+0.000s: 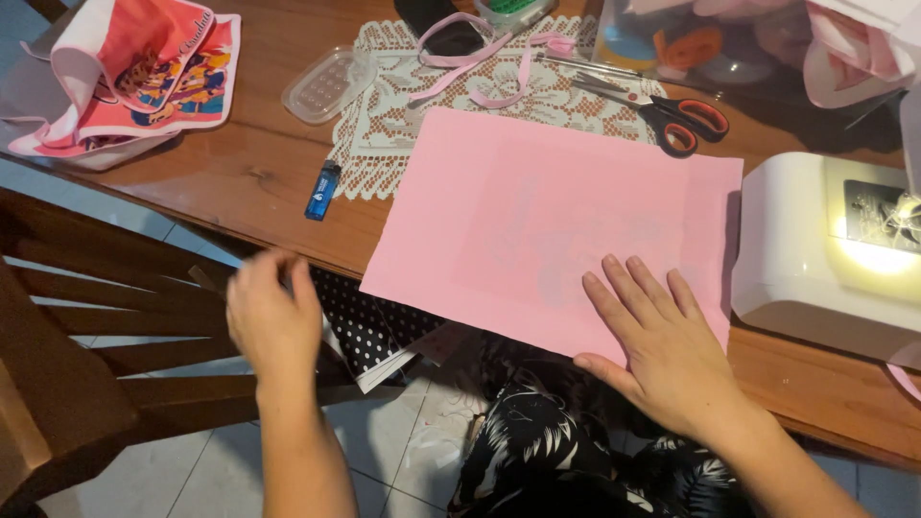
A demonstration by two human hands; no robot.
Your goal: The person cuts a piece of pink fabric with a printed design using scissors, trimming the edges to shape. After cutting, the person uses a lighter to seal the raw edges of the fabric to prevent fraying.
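A pink sheet of fabric [537, 211] lies flat on the wooden table [249, 173], its near edge hanging over the table's front. My right hand [662, 345] rests palm down, fingers spread, on the sheet's near right corner. My left hand [273, 317] is below the table edge at the left, blurred, fingers curled over a stack of black polka-dot and white material [379, 331] that lies on a wooden chair. Whether it grips the stack is unclear.
Red-handled scissors [672, 113], a pink ribbon [480, 58], a lace doily [384, 125], a clear plastic lid [326, 84] and a blue lighter [323, 190] lie behind the sheet. A white sewing machine [825, 249] stands at right. A pink printed bag [134, 72] sits far left.
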